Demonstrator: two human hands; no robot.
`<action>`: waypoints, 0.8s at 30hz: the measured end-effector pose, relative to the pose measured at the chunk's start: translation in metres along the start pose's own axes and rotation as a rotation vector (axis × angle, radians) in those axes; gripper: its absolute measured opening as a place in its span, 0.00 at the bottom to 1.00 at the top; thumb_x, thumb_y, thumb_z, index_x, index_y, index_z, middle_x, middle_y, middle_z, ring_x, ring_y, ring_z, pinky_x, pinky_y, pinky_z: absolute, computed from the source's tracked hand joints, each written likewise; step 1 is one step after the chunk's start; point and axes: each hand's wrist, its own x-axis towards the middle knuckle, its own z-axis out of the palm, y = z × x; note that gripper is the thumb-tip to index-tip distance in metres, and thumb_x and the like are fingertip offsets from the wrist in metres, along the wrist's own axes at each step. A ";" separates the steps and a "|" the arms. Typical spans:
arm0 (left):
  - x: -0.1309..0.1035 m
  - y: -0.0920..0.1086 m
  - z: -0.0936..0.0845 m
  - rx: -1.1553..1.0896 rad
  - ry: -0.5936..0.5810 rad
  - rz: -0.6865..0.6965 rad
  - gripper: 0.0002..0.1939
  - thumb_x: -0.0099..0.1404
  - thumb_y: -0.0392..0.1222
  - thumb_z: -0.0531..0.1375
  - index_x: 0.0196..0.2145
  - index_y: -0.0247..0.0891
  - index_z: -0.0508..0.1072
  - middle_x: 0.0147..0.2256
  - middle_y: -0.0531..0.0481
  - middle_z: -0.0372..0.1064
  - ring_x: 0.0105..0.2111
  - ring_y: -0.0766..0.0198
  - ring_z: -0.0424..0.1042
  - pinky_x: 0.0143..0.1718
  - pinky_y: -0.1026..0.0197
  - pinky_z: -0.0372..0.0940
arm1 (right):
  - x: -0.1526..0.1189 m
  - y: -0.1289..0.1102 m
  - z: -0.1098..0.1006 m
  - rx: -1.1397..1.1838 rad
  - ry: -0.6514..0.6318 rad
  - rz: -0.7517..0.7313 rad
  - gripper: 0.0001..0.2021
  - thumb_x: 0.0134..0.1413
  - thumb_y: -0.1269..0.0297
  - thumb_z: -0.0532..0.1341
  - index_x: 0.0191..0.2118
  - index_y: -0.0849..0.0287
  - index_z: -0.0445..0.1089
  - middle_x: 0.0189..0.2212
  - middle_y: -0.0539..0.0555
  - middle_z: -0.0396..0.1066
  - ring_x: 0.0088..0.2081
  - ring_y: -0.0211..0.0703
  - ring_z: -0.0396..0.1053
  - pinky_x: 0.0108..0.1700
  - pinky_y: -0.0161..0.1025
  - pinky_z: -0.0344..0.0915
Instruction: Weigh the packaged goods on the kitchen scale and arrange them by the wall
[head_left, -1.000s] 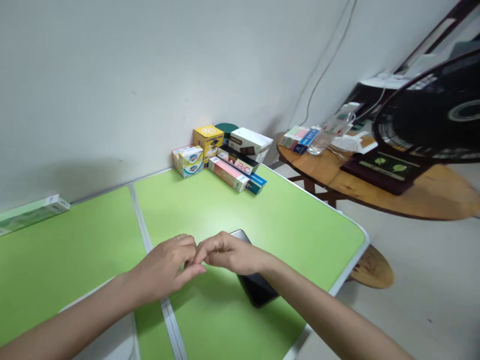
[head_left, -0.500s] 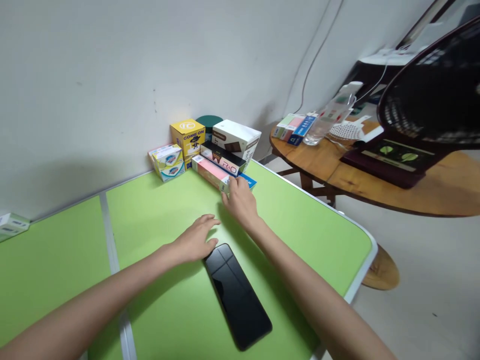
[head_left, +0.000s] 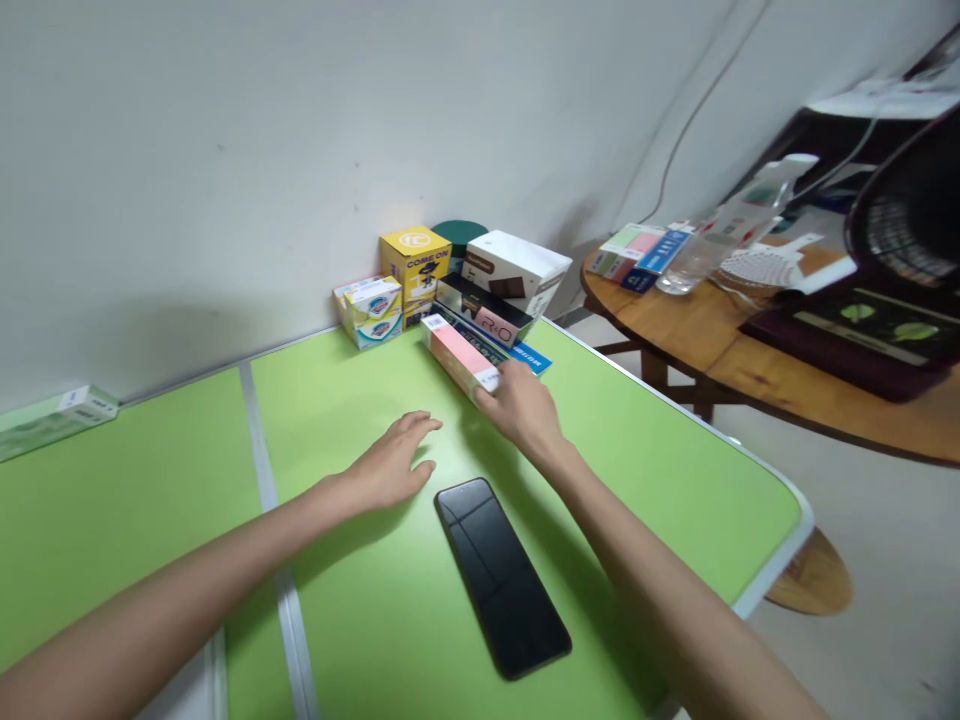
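Observation:
My right hand grips the near end of a long, slim pink-and-white box, thumb on one side and fingers on the other. Behind that box lie a blue box and a black box with pink lettering. My left hand hovers over the green table, fingers spread, holding nothing. Just right of it a black smartphone lies flat with its screen up.
Against the wall stand soap boxes, a yellow box, a green round container and a white box. A green-white box lies far left. A wooden table at right bears a plastic bottle and small boxes.
The pink-and-white box has come away from the black box, toward me, in my right hand's grip. The camera view has turned left. My left hand stays spread.

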 end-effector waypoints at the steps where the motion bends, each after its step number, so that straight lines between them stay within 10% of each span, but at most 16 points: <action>1: -0.009 -0.004 -0.005 0.008 0.026 0.001 0.28 0.64 0.34 0.53 0.61 0.29 0.58 0.64 0.32 0.51 0.65 0.49 0.51 0.66 0.45 0.48 | -0.011 0.005 -0.007 0.017 -0.009 -0.020 0.14 0.56 0.60 0.55 0.43 0.65 0.66 0.41 0.64 0.70 0.39 0.55 0.72 0.37 0.43 0.66; 7: -0.099 -0.026 -0.049 0.065 0.285 -0.030 0.40 0.58 0.41 0.65 0.63 0.39 0.50 0.63 0.34 0.47 0.55 0.49 0.65 0.56 0.44 0.62 | -0.083 0.008 -0.052 0.413 -0.151 -0.415 0.17 0.54 0.51 0.58 0.43 0.59 0.66 0.30 0.55 0.71 0.28 0.46 0.69 0.29 0.39 0.66; 13: -0.239 -0.035 -0.080 0.050 0.464 -0.121 0.34 0.60 0.39 0.63 0.60 0.45 0.54 0.51 0.46 0.64 0.34 0.65 0.68 0.39 0.59 0.68 | -0.134 -0.066 -0.053 0.562 -0.337 -0.842 0.09 0.59 0.58 0.58 0.44 0.53 0.65 0.32 0.53 0.69 0.29 0.42 0.67 0.28 0.36 0.67; 18: -0.340 -0.056 -0.068 -0.017 0.409 -0.309 0.14 0.62 0.40 0.61 0.47 0.42 0.70 0.43 0.50 0.69 0.40 0.62 0.70 0.39 0.61 0.67 | -0.165 -0.141 -0.019 0.586 -0.601 -1.042 0.08 0.62 0.63 0.55 0.47 0.54 0.63 0.40 0.55 0.68 0.36 0.41 0.68 0.36 0.38 0.69; 24: -0.385 -0.082 -0.038 -0.092 0.414 -0.496 0.21 0.63 0.44 0.60 0.54 0.42 0.67 0.53 0.45 0.66 0.50 0.55 0.69 0.49 0.54 0.67 | -0.177 -0.178 0.011 0.458 -0.648 -1.119 0.15 0.62 0.60 0.55 0.54 0.55 0.62 0.48 0.60 0.67 0.40 0.45 0.71 0.40 0.43 0.72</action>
